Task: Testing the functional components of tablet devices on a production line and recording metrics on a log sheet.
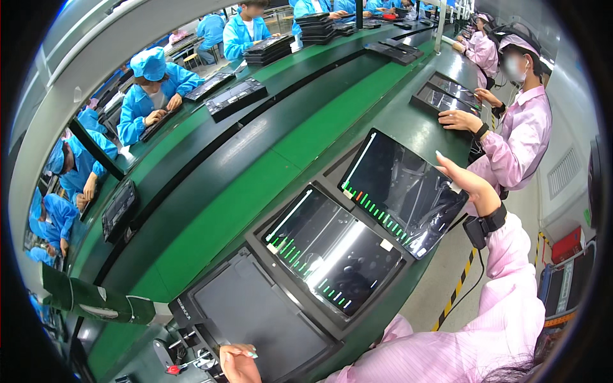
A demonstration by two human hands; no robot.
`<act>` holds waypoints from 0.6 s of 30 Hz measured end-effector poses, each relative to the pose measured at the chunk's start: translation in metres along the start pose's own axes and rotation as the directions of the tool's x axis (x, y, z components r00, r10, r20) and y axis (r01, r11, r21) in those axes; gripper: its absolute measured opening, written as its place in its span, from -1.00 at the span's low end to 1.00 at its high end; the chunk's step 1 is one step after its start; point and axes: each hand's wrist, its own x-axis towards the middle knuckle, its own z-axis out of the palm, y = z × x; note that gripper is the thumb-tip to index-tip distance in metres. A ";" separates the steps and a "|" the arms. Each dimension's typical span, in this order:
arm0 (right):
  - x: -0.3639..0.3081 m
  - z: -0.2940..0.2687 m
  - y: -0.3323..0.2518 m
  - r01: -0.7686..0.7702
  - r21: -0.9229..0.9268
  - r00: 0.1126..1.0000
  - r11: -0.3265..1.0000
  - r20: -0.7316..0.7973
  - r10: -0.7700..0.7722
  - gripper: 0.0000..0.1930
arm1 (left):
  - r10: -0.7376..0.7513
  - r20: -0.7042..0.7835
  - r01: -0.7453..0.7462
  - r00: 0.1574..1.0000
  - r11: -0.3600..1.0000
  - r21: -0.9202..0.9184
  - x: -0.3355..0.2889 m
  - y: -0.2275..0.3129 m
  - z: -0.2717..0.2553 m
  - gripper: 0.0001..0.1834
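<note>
Black tablet (408, 191), centre-right, risked sliding off the counter (389, 118) edge if the right hand (471, 181) nudged it, fingers extended, pinch unclear; left hand (239, 365), bottom centre-left, had bent fingers, grip untellable.

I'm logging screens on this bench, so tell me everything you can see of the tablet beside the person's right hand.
The tablet is a thin, dark, rounded rectangle with a glossy, glass-like front. Its screen is lit: a row of mostly green bars, one orange-red, runs along its near-left edge. Reflections and wrinkled-looking marks, perhaps clear film, cross the face. It sits slantwise, screen up, overlapping the far part of the dark tray. The right hand is at its right edge; the exact contact is unclear.
</note>
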 end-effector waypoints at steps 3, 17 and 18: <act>-0.010 -0.004 -0.012 -0.069 -0.172 0.995 0.983 0.057 0.080 -0.12 | 0.004 -0.009 -0.004 1.000 1.000 0.026 -0.001 0.001 0.008 -0.77; -0.083 0.148 0.014 -0.114 0.922 0.859 0.369 0.279 -0.430 -0.24 | 0.077 0.667 -0.633 0.741 0.412 0.656 -0.005 0.050 0.084 -0.72; -0.086 0.165 0.016 -0.194 0.939 0.785 0.284 0.323 -0.528 -0.24 | -0.005 0.721 -0.671 0.693 0.362 0.647 -0.004 0.048 0.082 -0.65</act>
